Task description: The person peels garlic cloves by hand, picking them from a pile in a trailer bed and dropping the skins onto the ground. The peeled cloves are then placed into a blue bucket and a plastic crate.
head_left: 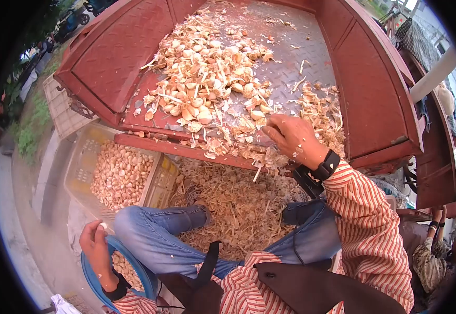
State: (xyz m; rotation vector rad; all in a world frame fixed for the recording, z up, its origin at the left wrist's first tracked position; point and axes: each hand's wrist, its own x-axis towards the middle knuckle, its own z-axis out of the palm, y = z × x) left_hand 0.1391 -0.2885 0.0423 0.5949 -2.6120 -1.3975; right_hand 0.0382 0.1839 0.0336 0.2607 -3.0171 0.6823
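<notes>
Red cart (366, 94) under loose garlic (202, 78), outdoors

The red metal cart bed (115, 57) has a raised tread pattern, scuffed and matt. Pale garlic cloves (204, 70) wear dry, papery skins. The round blue tub (149, 275) looks smooth plastic; the blue trousers (152, 230), matt denim.

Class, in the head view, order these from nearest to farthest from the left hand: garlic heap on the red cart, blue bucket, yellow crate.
1. Blue bucket, beside the left hand
2. Yellow crate, ahead, left side
3. Garlic heap, farthest, on the red cart
</notes>
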